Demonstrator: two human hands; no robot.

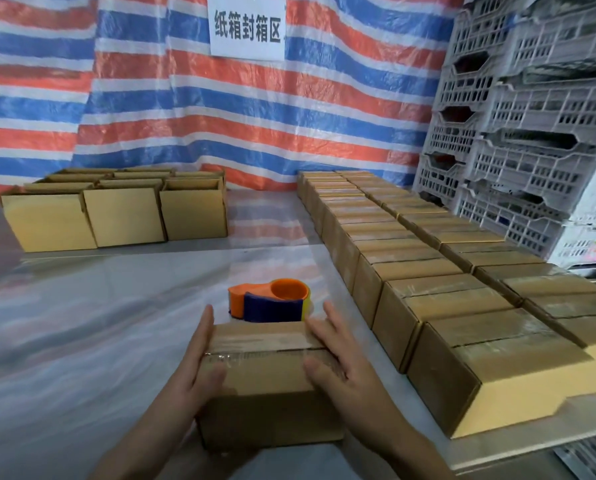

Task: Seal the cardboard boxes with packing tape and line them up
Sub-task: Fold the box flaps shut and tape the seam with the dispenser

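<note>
Left hand (196, 368): fingers straight and together, laid along the left edge of the box (265, 396), with the thumb resting on the top face. Right hand (341, 368): fingers straight and slightly spread, flat on the right part of the top face, thumb also on top. Neither hand curls round anything.

The box stands between the two hands at the near centre of the table (81, 323), flaps closed. A strip of clear tape (265, 349) runs along its top seam from the left hand to the right hand.

Just beyond the far edge of the box lies an orange and blue dispenser (270, 301), on its side, in line with the gap between the fingertips. Whether it touches the box cannot be told.

To the right, sealed boxes (424, 268) stand in two rows, side against side, running from the near right edge of the table to the back. The nearest of them is near the right hand but apart from the held box.

At the far left stands a group of open boxes (123, 216), flaps up, well apart from the hands.

A clear sheet covers the table. Behind hangs a striped tarp (185, 116) bearing a white sign (248, 27). White crates (532, 116) are stacked at the far right.
</note>
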